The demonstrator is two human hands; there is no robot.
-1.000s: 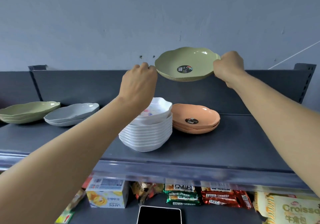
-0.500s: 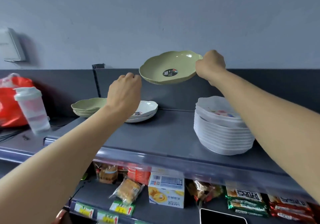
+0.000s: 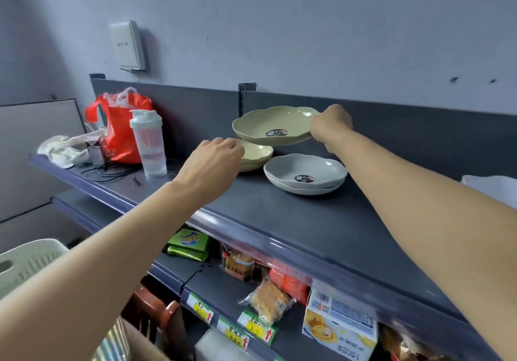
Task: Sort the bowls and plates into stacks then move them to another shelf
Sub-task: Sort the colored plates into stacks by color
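Nearest, below the top shelf point(image 3: 321, 220): snack packs on the lower shelf, not part of this job. Left hand point(image 3: 215, 162) hangs over the shelf's front part, fingers curled loose, holding nothing; it sits in front of the green stack point(image 3: 256, 155) and hides that stack's left edge, can't tell if it touches. Grey stack point(image 3: 306, 173) rests just right of the green one, rims nearly meeting. Right hand point(image 3: 330, 125) is clamped on the right rim of the green plate point(image 3: 274, 125), carried in the air, roughly level, sticker toward the camera. Plate hangs above and a bit right of the green stack, w/ its right part over the grey one. So the move, as I judge it: shift left & down, toward the left hand. Bottle point(image 3: 149, 142) and red bag point(image 3: 120, 128) stand further left, well apart
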